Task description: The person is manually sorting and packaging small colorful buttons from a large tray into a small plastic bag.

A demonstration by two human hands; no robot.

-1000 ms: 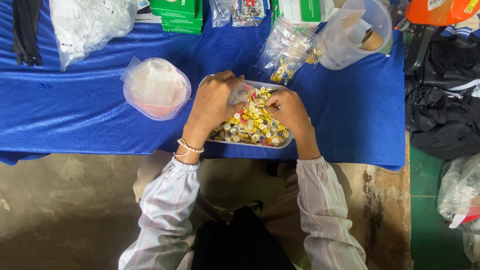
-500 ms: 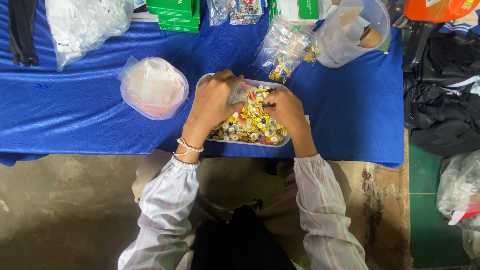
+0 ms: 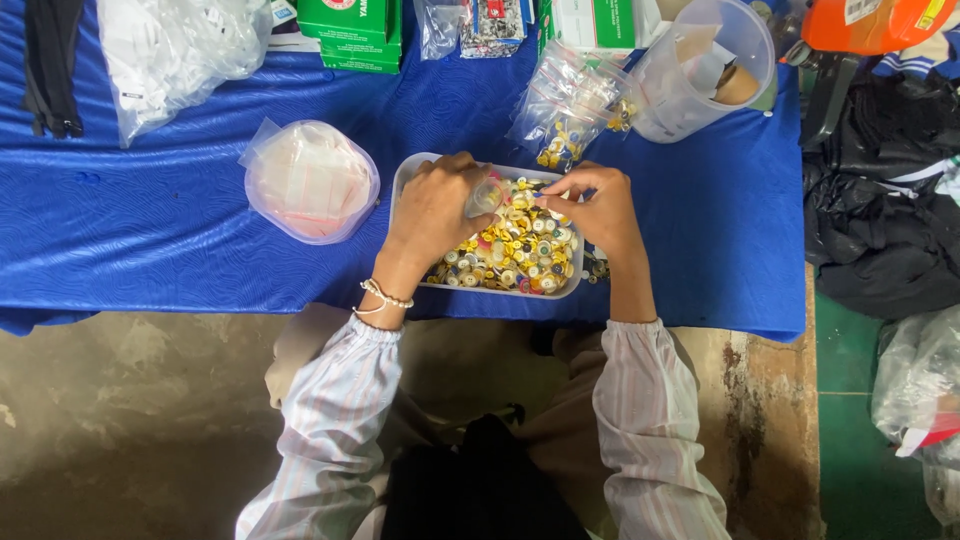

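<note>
Small clear bag (image 3: pixel 487 196): pinched in the left hand (image 3: pixel 435 210), over the far end of the tray; it looks thin, soft and slippery, so I judge the best hold is at its mouth edge.
Left hand: closed around the small clear bag.
Right hand (image 3: pixel 598 205): fingertips pinched together near the bag mouth; what they hold is too small to tell.
Buttons (image 3: pixel 520 250): small, hard, light, many colours, mostly yellow; they fill the tray and probably roll away easily.
Tray (image 3: pixel 575 275): clear plastic, rectangular, at the near edge of the blue bench (image 3: pixel 150 230).
Round tub (image 3: pixel 310 180): clear, lined with plastic, left of the tray.
Green boxes (image 3: pixel 352 28): flat cartons at the far edge.
Filled bags (image 3: pixel 570 100): clear, heaped beyond the tray.
Clear jug (image 3: pixel 705 70): at far right, tilted.
</note>
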